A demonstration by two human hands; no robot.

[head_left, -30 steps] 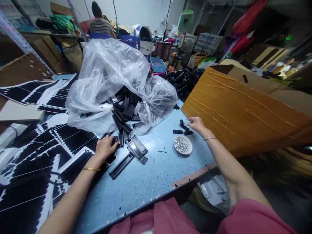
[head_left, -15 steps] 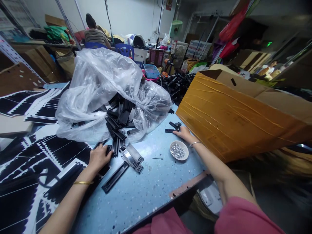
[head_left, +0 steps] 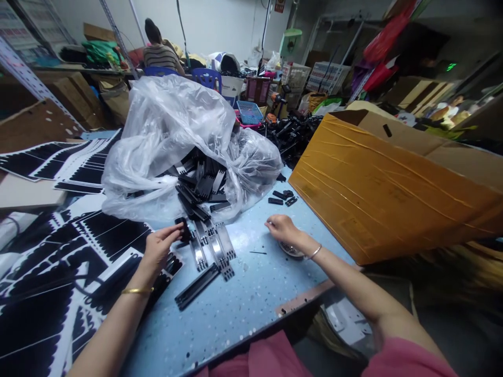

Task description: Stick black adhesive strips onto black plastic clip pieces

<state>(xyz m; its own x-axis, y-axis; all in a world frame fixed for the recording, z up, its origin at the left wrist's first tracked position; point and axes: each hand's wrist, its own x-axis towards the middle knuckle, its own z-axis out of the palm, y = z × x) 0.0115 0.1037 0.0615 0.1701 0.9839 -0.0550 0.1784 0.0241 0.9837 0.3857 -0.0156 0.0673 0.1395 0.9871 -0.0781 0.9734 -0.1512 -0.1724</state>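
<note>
My left hand pinches a black plastic piece at the left of the pile. Above the small bowl hangs my right hand, its fingers pressed together; what they hold, if anything, is too small to name. The bowl is partly hidden under that hand and wrist. Black and grey slotted strips lie between the hands, with a long black strip in front of them. Several small black parts rest beyond my right hand.
A clear plastic bag spills black pieces onto the blue table. An open cardboard box stands at the right. Black-and-white sheets cover the left side. A person sits in the background.
My left hand has risen from the pile with a black piece. My right hand has let go of the small black parts and moved back over the bowl.
</note>
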